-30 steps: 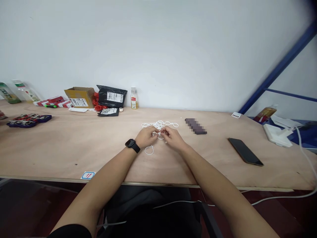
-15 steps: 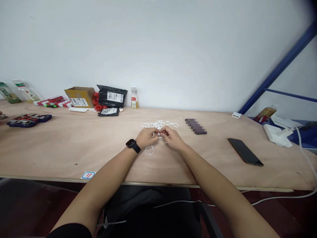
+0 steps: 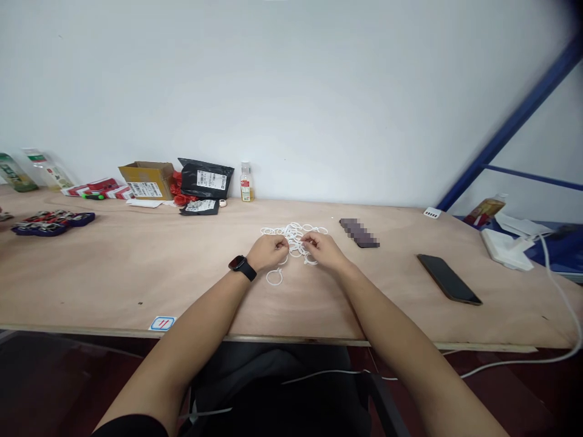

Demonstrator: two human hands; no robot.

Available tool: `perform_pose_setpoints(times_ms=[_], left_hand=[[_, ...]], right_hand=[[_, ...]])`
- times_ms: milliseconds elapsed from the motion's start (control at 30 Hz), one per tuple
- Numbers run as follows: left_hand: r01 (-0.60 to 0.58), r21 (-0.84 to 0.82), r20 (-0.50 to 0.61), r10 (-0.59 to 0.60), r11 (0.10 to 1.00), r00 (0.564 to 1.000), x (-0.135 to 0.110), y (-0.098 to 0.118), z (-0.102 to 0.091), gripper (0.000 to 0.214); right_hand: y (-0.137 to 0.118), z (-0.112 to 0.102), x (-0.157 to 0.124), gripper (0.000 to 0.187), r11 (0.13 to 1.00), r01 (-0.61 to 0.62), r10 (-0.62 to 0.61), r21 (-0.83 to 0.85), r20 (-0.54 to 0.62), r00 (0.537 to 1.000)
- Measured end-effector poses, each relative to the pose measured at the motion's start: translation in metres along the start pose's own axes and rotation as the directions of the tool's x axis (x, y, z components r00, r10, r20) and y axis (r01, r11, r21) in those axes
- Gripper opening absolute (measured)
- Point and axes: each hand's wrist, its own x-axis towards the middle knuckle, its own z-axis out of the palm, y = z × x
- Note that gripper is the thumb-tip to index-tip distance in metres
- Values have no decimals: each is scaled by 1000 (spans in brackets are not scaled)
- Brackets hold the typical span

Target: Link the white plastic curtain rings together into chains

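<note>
A loose pile of white plastic rings (image 3: 295,227), each with a small tab or clip, lies on the wooden table between and beyond my hands. My left hand (image 3: 268,252), with a black watch on its wrist, is closed in a pinch; part of a white ring shows under its fingertips. On the other side of the pile, my right hand (image 3: 325,250) has thumb and forefinger pressed together over the rings. What it pinches, if anything, is too small to make out. One separate white ring (image 3: 274,277) rests nearer to me, below my left hand.
To the right lie a dark blurred-out object (image 3: 359,233) and a phone (image 3: 449,279). A cardboard box (image 3: 148,180), a black parcel (image 3: 207,178) and a bottle (image 3: 246,182) stand along the wall. Dark blue trays (image 3: 52,222) with small items sit at far left.
My hands were together at the fingertips over the pile. They have now moved apart, left hand leftward and right hand rightward, uncovering more of the rings.
</note>
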Motion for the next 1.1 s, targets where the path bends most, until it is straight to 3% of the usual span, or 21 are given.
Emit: perform_pose_setpoints(times_ms=[133, 233, 467, 667, 833, 1000, 1100], left_hand=[[-40, 44, 302, 25, 998, 953, -2, 0, 3, 19], [-48, 69, 416, 15, 997, 909, -3, 2, 5, 18], [-22, 14, 460, 13, 1000, 888, -4, 5, 6, 18], [9, 13, 479, -14, 1000, 878, -7, 5, 6, 17], [3, 42, 432, -21, 999, 901, -6, 9, 4, 20], [-36, 148, 156, 12, 988, 988, -1, 3, 5, 21], [-73, 108, 19, 71, 992, 997, 0, -1, 7, 31]], right_hand=[[8, -8, -1, 13, 999, -37, 40, -27, 126, 991], [9, -10, -4, 16, 998, -71, 69, -1, 233, 970], [1, -11, -8, 31, 997, -58, 71, -45, 392, 917], [-2, -7, -7, 25, 997, -37, 57, -65, 335, 940], [1, -5, -4, 21, 999, -52, 50, 8, 214, 976], [1, -1, -2, 18, 973, -106, 82, 206, 125, 989], [-4, 4, -2, 25, 897, -169, 112, 409, 159, 981]])
